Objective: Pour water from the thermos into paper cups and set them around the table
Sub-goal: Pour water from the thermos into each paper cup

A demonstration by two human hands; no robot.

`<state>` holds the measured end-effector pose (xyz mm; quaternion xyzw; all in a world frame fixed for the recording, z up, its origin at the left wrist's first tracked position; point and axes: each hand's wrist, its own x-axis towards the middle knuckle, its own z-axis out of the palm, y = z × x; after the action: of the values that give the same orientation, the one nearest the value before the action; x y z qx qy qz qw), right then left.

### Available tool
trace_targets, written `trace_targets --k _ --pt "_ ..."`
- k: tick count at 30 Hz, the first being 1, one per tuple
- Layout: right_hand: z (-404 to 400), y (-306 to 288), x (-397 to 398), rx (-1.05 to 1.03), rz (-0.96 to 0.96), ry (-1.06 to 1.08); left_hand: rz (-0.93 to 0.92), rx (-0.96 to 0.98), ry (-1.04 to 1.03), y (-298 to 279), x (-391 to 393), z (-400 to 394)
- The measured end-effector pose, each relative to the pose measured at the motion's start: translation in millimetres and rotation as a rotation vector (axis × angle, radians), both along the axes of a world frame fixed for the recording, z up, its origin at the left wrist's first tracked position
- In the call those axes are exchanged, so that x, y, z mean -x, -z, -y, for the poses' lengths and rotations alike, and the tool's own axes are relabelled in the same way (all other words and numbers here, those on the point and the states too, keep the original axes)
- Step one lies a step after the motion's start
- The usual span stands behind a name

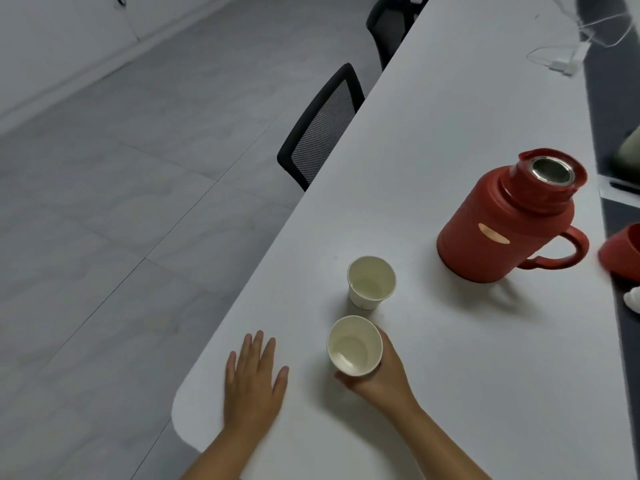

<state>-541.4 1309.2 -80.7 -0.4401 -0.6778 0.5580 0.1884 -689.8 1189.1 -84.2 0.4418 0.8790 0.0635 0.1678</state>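
Note:
A red thermos (502,220) stands uncapped on the white table (450,116), its steel mouth showing and its handle pointing right. Its red lid (623,252) lies at the right edge of view. One paper cup (371,283) stands upright between the thermos and me, with liquid in its bottom. A second paper cup (355,345) is nearer, and my right hand (379,374) grips it from the right side with the fingers curled round its wall. My left hand (252,379) rests flat on the table near the rounded corner, fingers spread.
Two black mesh chairs (322,126) are pushed in along the table's left edge. White cables and a charger (568,60) lie at the far right. A dark strip (620,220) runs down the table's right side. Grey floor tiles lie to the left.

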Motion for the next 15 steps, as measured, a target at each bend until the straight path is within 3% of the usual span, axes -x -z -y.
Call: trace_targets --k 10,15 --pt "16.6 9.6 15.7 -0.038 0.032 -0.018 0.016 0.089 0.087 -3.5 0.9 5.3" --pt "14.6 8.0 4.0 -0.054 0.028 -0.078 0.038 0.057 0.004 -4.6 5.4 6.5"
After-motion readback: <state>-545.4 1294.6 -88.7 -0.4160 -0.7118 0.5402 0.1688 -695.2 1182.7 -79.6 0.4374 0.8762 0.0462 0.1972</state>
